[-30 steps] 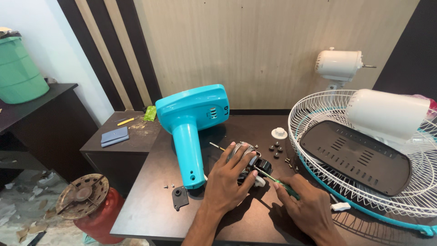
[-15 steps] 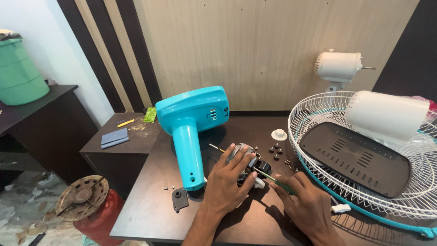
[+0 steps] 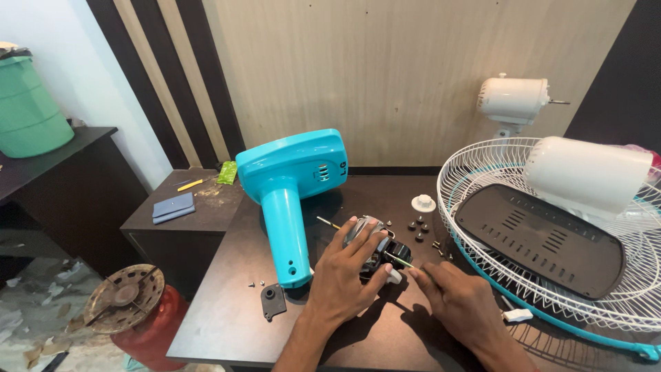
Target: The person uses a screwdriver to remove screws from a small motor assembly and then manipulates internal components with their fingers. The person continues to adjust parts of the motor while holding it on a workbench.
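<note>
A: What is the left hand point(image 3: 344, 275) doing on the dark brown wooden worktop point(image 3: 227, 317)?

B: It is pressing down on the small grey-and-black metal fan motor point(image 3: 375, 248), fingers clenched around its casing. The motor is lying just right of the turquoise plastic fan stand point(image 3: 289, 186), near the middle of the worktop.

A: And the right hand point(image 3: 458, 300)?

B: Its fingers are pinching the thin green-handled screwdriver point(image 3: 401, 261), whose tip is meeting the motor's black end.

A: How should this be handled well?

B: I am judging that the left hand should be pinning the motor flat so it is not rolling, while the screwdriver is staying in line with the screw. The loose black screws point(image 3: 418, 226) are lying close by, so the wrists should be keeping clear of them.

A: Anything changing against 1 second ago?

B: Little. Both hands are keeping their grip, and the screwdriver is sitting a touch lower against the motor. The white wire fan guard point(image 3: 482, 172) and the dark perforated plastic panel point(image 3: 537, 241) resting on it are staying put.
</note>
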